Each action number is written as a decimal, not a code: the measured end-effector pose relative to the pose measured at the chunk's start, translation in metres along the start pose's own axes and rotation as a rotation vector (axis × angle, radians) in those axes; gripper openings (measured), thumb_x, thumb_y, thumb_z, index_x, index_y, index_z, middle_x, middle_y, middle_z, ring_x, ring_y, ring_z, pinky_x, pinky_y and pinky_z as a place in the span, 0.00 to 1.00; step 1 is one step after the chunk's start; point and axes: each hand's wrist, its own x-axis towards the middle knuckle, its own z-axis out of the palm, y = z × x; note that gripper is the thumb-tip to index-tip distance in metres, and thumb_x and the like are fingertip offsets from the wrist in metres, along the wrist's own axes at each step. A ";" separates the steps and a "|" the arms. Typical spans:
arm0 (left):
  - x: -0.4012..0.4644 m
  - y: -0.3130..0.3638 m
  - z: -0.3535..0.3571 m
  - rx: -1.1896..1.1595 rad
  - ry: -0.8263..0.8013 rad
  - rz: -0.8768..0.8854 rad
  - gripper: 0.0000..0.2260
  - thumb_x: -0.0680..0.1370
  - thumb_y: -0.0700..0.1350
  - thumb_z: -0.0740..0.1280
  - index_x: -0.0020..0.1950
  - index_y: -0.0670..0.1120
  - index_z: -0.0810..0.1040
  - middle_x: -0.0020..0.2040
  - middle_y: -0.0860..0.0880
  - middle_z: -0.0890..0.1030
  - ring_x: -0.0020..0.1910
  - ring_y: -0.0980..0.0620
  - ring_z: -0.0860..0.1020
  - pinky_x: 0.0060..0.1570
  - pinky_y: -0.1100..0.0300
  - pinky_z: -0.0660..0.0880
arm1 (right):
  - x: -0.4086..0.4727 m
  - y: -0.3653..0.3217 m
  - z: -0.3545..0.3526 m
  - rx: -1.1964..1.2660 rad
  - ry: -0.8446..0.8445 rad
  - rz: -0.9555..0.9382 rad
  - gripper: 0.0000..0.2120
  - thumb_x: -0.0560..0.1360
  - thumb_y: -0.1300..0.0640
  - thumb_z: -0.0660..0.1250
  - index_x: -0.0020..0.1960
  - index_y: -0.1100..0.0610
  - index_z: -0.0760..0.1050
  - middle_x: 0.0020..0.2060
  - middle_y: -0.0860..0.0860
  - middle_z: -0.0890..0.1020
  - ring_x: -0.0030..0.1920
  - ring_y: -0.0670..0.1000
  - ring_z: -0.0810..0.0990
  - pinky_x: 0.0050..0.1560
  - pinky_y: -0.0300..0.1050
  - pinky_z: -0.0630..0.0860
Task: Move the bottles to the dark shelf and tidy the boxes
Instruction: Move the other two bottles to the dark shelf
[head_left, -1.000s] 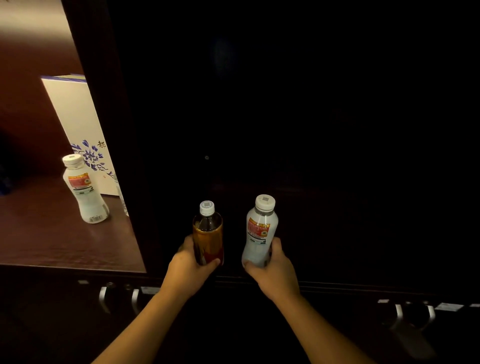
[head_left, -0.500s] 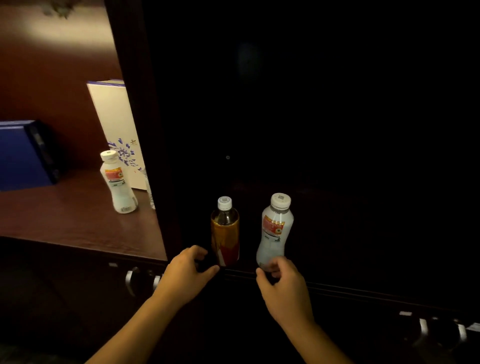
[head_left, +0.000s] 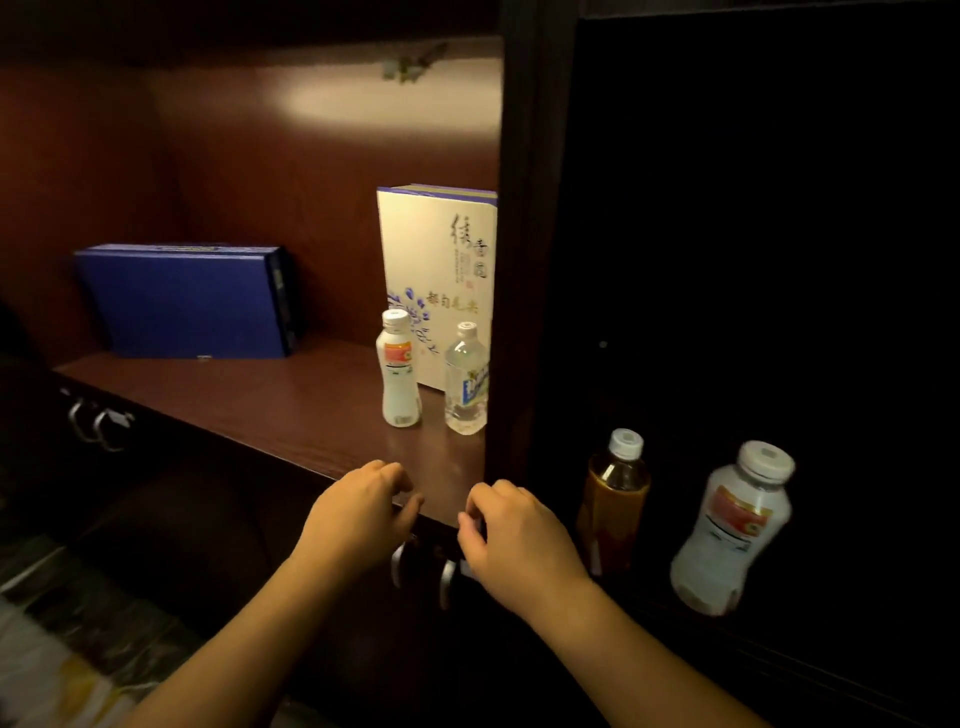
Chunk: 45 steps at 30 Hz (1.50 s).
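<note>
An amber tea bottle (head_left: 613, 499) and a white milky bottle (head_left: 730, 530) stand side by side on the dark shelf (head_left: 779, 312) at the right. On the lit wooden shelf (head_left: 260, 400) stand another white bottle (head_left: 399, 376) and a clear water bottle (head_left: 466, 379), in front of an upright cream box (head_left: 439, 260). A blue box (head_left: 182, 301) leans at the back left. My left hand (head_left: 358, 514) and my right hand (head_left: 519, 540) hover at the lit shelf's front edge, fingers loosely curled, holding nothing.
A dark upright panel (head_left: 524, 260) divides the two shelves. Below the shelf edge are cabinet doors with metal handles (head_left: 423, 566), and more handles (head_left: 96, 421) at the left. A pale marbled floor (head_left: 47, 660) shows at the bottom left.
Both hands let go of the two bottles on the dark shelf and drew back to the left. The view swung left, bringing the lit shelf, clear bottle and blue box into sight.
</note>
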 end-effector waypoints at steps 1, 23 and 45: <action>0.009 -0.011 -0.001 0.008 0.000 -0.008 0.11 0.77 0.58 0.66 0.50 0.53 0.78 0.47 0.55 0.77 0.44 0.55 0.78 0.44 0.58 0.76 | 0.014 -0.007 0.006 -0.008 -0.005 -0.012 0.07 0.80 0.49 0.60 0.50 0.51 0.73 0.42 0.45 0.71 0.43 0.47 0.70 0.39 0.40 0.67; 0.219 -0.160 0.058 -0.177 -0.228 0.023 0.32 0.68 0.65 0.72 0.62 0.48 0.66 0.58 0.46 0.75 0.57 0.44 0.75 0.50 0.48 0.76 | 0.210 0.015 0.118 -0.093 0.043 0.875 0.25 0.74 0.46 0.69 0.64 0.58 0.68 0.59 0.57 0.77 0.56 0.59 0.78 0.47 0.48 0.75; 0.236 -0.147 0.083 -0.501 -0.252 -0.088 0.32 0.65 0.62 0.77 0.61 0.48 0.69 0.58 0.47 0.81 0.57 0.45 0.79 0.54 0.51 0.77 | 0.237 0.056 0.150 0.228 0.377 0.928 0.36 0.61 0.45 0.81 0.61 0.51 0.66 0.56 0.53 0.80 0.52 0.56 0.81 0.43 0.44 0.73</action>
